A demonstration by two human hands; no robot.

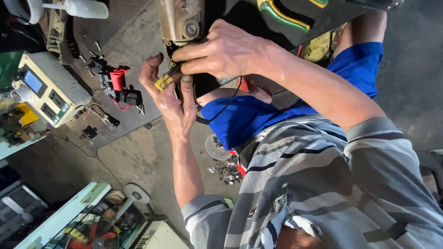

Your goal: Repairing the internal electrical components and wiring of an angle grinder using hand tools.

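Observation:
A worn power tool with a dirty beige head (182, 22) and a black body with green and yellow trim (281, 14) lies across my lap. My right hand (221, 50) is clamped on the tool's black part just below the beige head. My left hand (168, 99) comes up from below and pinches a small yellow part (163, 83) against the same spot, its fingers touching my right hand's. A thin black cable (221, 109) loops down from under the hands over my blue shorts. What lies between the two hands is hidden.
On the grey mat to the left lie red and black switch parts (117, 85), loose screws (92, 50) and a beige meter box with a blue screen (46, 87). A white squeeze bottle (85, 8) lies top left. A clear lid (216, 150) and small metal bits (228, 170) sit by my leg.

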